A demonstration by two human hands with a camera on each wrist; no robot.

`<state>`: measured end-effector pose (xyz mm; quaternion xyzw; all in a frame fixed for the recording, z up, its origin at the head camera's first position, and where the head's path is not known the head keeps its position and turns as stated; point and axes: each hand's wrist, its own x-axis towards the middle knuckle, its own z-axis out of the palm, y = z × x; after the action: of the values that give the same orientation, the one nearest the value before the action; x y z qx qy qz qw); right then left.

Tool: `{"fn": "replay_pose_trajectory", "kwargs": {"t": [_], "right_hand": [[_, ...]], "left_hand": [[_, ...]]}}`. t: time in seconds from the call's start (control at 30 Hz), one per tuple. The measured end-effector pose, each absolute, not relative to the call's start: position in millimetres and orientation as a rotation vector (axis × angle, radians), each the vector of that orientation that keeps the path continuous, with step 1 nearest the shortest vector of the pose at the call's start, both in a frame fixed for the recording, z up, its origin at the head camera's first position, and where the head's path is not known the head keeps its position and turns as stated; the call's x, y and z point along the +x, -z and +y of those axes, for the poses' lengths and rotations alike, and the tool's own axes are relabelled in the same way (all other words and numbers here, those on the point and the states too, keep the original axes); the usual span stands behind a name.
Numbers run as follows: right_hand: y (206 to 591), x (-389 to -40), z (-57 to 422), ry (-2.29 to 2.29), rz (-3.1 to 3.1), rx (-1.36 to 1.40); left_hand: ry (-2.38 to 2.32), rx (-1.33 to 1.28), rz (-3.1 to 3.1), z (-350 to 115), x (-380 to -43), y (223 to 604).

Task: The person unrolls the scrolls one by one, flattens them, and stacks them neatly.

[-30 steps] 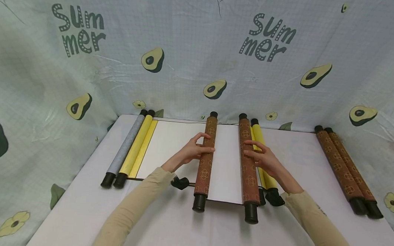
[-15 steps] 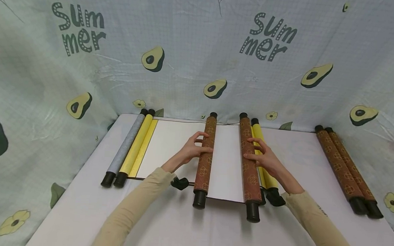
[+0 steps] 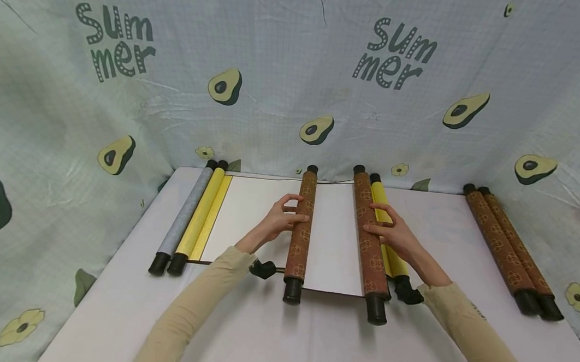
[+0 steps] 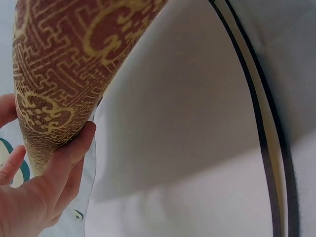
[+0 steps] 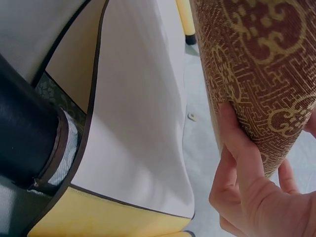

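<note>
Avocado-print cloth [image 3: 277, 49] behind white table [image 3: 311, 346]. Head view: left hand [image 3: 277, 223] grips a brown roll [image 3: 297, 252], right hand [image 3: 401, 240] grips a second brown roll [image 3: 375, 270], white sheet [image 3: 333, 243] between them. Left wrist: roll in the hand's grasp, sheet alongside. Right wrist: same hold.

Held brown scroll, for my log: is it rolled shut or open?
Partly open: its white sheet stretches between two brown rolls, left hand holding one, right hand the other.

- Held rolls [image 3: 298, 250]: red-brown, gold medallions over fretwork
- End knobs [image 3: 292, 291]: black
- Sheet [image 3: 336, 238]: white, dark edging
- Sleeves [image 3: 204, 302]: beige
- Backdrop [image 3: 277, 43]: pale; avocado print, grey-green "summer" lettering
</note>
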<state>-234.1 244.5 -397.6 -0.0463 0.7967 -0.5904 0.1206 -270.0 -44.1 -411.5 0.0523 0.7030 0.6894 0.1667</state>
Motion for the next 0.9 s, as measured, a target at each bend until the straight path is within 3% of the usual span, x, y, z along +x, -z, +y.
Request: {"fn": "replay_pose_trajectory", "kwargs": {"t": [0.9], "right_hand": [[395, -243, 263, 1.634, 2.108, -0.268]], "left_hand": [[-1.783, 0.197, 1.813, -58, -279, 403]]}}
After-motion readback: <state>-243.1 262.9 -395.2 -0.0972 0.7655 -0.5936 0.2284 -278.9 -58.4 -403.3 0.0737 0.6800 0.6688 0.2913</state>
